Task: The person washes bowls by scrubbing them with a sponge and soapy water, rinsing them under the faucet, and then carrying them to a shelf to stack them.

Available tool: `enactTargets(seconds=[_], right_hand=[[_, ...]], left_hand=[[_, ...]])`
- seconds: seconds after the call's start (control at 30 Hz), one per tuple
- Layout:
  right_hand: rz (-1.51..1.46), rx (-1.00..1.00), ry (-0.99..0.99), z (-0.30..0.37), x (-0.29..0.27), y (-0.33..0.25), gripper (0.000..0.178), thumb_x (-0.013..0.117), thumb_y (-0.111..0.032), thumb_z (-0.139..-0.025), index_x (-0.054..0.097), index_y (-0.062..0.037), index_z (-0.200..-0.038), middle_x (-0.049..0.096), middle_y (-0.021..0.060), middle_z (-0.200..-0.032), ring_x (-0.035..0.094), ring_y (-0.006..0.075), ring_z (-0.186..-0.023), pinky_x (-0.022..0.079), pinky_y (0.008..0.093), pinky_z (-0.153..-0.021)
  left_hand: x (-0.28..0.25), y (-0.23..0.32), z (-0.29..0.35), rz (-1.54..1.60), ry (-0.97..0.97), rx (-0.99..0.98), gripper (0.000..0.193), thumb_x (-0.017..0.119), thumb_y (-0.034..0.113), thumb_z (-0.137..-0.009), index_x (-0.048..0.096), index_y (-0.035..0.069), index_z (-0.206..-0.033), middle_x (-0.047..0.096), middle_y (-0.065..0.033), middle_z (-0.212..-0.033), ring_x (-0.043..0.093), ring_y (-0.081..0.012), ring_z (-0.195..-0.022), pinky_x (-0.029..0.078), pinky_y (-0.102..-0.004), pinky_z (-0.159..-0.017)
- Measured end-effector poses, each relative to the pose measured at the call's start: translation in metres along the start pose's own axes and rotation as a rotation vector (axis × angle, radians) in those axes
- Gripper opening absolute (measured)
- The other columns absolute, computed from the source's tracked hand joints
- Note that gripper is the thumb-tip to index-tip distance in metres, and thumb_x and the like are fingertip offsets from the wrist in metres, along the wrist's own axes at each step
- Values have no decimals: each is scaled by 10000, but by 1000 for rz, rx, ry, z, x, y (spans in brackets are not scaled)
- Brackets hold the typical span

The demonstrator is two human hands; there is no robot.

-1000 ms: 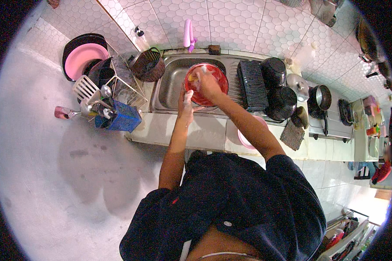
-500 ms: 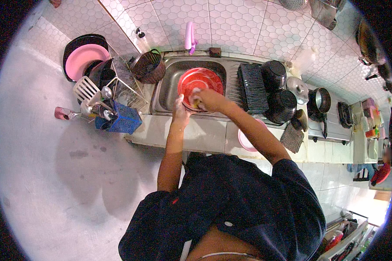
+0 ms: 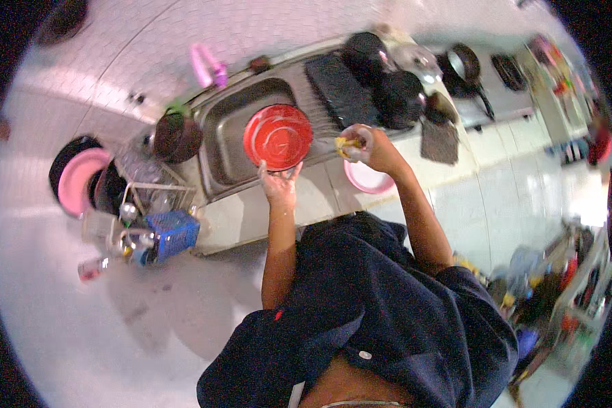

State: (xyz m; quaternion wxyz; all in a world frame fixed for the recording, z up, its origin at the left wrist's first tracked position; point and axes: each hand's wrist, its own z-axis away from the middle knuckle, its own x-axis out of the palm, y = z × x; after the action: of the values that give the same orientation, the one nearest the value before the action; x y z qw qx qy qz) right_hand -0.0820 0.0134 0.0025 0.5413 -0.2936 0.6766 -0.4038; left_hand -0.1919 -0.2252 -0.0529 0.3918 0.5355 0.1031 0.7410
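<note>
Hands: apart from each other, each closed on something.
Left hand (image 3: 279, 185): clamped on the near rim of the red bowl, its fingers wet with suds.
Right hand (image 3: 374, 149): to the right of the red bowl and clear of it, closed around a yellow sponge (image 3: 347, 147).
Red bowl (image 3: 278, 138): over the near right part of the sink, inside facing up, with white foam streaks; whether it touches the sink, I cannot tell.
Sink (image 3: 217, 151): metal, set into the pale table (image 3: 245, 216), with a pink faucet (image 3: 207, 66) on its far side.
Pink-rimmed basin (image 3: 368, 179): on the near part of the table, just beside the right hand.
Black pots (image 3: 398, 100): right of the sink, beside a dark rack (image 3: 340, 88).
Brown basket (image 3: 177, 137): at the sink's left side.
Blue utensil holder (image 3: 173, 234): near left, well apart from the hands.
</note>
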Motion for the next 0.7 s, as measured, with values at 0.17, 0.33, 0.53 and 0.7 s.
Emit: enactTargets(seconds=[0.17, 0.33, 0.53, 0.7], right_hand=[[344, -101, 125, 38, 13, 46, 283, 698, -268, -782, 686, -79, -993, 665, 174, -970, 637, 353, -880, 504, 439, -812], [385, 31, 159, 46, 31, 69, 246, 668, -272, -827, 694, -83, -984, 665, 180, -982, 640, 351, -900, 504, 437, -814], [55, 58, 106, -2, 42, 0, 267, 654, -302, -875, 696, -61, -980, 682, 162, -955, 664, 312, -823, 517, 407, -736], [-224, -44, 197, -89, 100, -38, 202, 694, -200, -866, 685, -12, -940, 688, 74, -856, 634, 124, -737, 501, 276, -654]], left_hand=[[-14, -19, 6, 87, 24, -84, 666, 633, 448, -854, 368, 187, -1407, 414, -97, -1433, 396, -314, -1314, 421, -606, -1007], [-17, -24, 4, 49, 6, -139, 658, 620, 456, -866, 374, 182, -1411, 405, -103, -1447, 403, -324, -1310, 424, -610, -1001], [-18, 5, 2, 61, 0, -96, 585, 548, 421, -925, 349, 161, -1410, 396, -113, -1444, 422, -326, -1298, 457, -617, -972], [-44, 52, -18, 68, 27, 56, 511, 510, 376, -963, 343, 153, -1391, 401, -104, -1421, 410, -316, -1299, 481, -619, -946]])
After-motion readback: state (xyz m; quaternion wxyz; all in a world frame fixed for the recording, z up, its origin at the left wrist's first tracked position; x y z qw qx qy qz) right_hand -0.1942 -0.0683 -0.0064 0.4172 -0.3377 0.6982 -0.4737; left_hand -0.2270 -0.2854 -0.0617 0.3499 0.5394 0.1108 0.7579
